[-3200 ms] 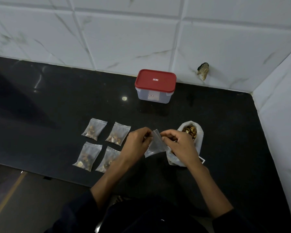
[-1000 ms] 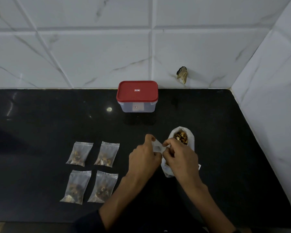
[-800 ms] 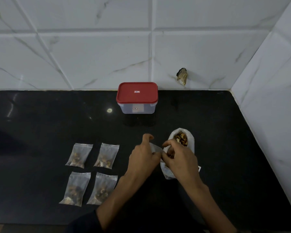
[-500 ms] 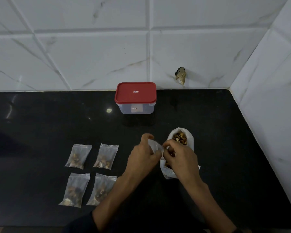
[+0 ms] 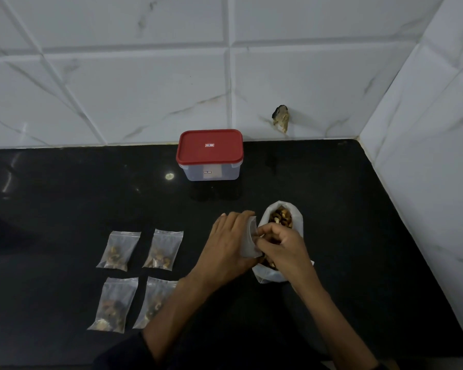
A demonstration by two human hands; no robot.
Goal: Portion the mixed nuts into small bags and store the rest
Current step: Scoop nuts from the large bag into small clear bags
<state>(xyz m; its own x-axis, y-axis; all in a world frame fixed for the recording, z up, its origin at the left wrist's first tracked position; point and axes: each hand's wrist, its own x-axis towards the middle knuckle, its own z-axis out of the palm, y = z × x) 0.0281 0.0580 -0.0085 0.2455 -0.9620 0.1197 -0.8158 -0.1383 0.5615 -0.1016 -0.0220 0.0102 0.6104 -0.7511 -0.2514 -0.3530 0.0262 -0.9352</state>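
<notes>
My left hand (image 5: 226,245) grips a small clear bag (image 5: 249,240) just left of the large open bag of mixed nuts (image 5: 296,218) on the black counter. My right hand (image 5: 281,245) has its fingers curled at the small bag's mouth, over the big bag, with a few nuts showing under them. Several filled small bags lie flat to the left in two rows, such as one at the back (image 5: 119,249), another beside it (image 5: 163,248) and one in front (image 5: 112,304).
A clear container with a red lid (image 5: 210,153) stands shut at the back against the tiled wall. A tiled side wall (image 5: 425,156) bounds the black counter (image 5: 64,196) on the right. The counter's front edge runs below my forearms.
The small bag has gone from being pulled open between both hands to being held by my left hand alone. My right hand has dipped over the big bag and come to the small bag's mouth.
</notes>
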